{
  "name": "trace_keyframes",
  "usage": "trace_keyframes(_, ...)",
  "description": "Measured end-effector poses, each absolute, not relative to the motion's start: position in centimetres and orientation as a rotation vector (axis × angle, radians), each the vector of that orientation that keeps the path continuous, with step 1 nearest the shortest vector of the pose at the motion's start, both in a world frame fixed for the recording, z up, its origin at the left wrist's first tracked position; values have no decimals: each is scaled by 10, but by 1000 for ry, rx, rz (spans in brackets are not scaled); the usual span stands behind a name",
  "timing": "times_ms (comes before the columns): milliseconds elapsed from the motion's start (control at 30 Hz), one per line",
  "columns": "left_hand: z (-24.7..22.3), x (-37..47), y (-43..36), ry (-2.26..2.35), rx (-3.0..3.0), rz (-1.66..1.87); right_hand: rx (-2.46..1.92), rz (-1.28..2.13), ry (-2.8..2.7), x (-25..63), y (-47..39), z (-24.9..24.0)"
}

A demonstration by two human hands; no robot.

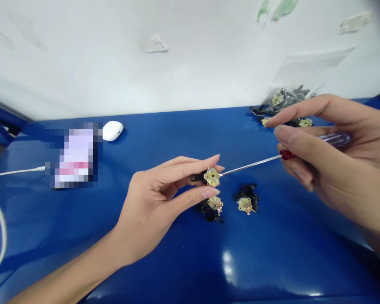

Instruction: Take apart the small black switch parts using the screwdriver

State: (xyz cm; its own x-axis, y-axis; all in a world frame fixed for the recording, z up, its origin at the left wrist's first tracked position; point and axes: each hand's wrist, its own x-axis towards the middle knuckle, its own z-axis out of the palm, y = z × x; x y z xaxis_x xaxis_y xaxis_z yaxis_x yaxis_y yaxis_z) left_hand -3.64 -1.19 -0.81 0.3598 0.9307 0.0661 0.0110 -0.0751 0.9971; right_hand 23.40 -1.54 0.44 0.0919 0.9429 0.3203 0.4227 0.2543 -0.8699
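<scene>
Between the thumb and fingers of my left hand [158, 198] is a small black plastic part with a round yellowish disc [212, 177] on its end. My right hand [326, 156] grips a screwdriver [253, 165] with a clear and red handle. The tip of its metal shaft meets the right edge of the disc, as far as I can see. Just below my left fingertips lies a similar black part with a yellowish disc [215, 203], partly covered by the thumb. To its right rests another such part [246, 202].
A blue table [177, 131] meets a white wall [193, 76]. At the back right, a clear plastic bag [310, 69] and several similar parts [277, 99] sit behind my right hand. On the left are a blurred-out phone [76, 156], a white earbud case [113, 130] and a white cable [15, 172].
</scene>
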Motion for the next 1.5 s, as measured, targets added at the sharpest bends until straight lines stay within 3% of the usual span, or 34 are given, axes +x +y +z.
trace_keyframes(367,-9,-37,-13,914,1405,933,-1303,796,-1341,230,-17,8)
trace_keyframes(1100,-15,-38,-17,980,1546,843,-1338,693,-1466,231,-26,6)
trace_keyframes(1367,-18,-40,-10,984,1509,861,-1185,1001,-1459,240,-24,3)
trace_keyframes(1500,-18,-40,-9,992,1509,839,-1245,952,-1457,238,-21,1)
